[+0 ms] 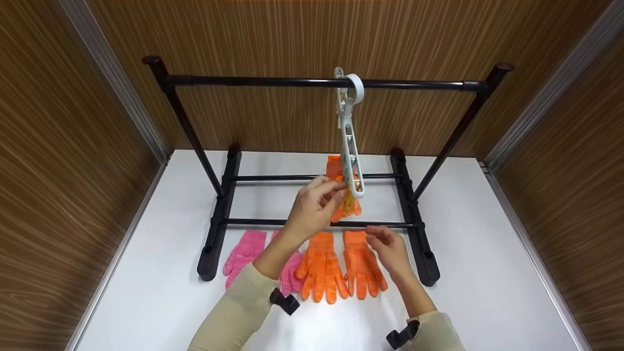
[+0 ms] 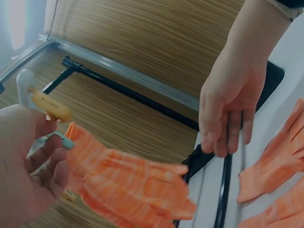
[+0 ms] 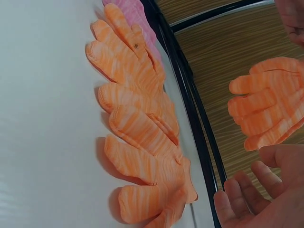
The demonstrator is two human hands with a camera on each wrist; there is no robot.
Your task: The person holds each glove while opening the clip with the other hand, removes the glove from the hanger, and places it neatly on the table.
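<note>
A white clip hanger (image 1: 349, 141) hangs from the top bar of a black rack (image 1: 312, 83). My left hand (image 1: 333, 189) pinches the yellow clip (image 2: 50, 107) at the hanger's lower end, and an orange glove (image 2: 135, 186) dangles from that clip. My right hand (image 1: 373, 234) hovers lower right of it with relaxed fingers and holds nothing. It is just above two orange gloves (image 1: 341, 265) that lie flat on the white table. In the right wrist view the same pair of orange gloves (image 3: 137, 126) lies beside the rack's lower bar, with the hanging orange glove (image 3: 273, 99) beyond it.
Two pink gloves (image 1: 246, 252) lie on the white table (image 1: 487, 253) left of the orange pair, partly under my left forearm. The rack's black feet (image 1: 214, 243) and cross bars (image 1: 273, 222) stand around the gloves. Wood-grain walls close in the back and both sides.
</note>
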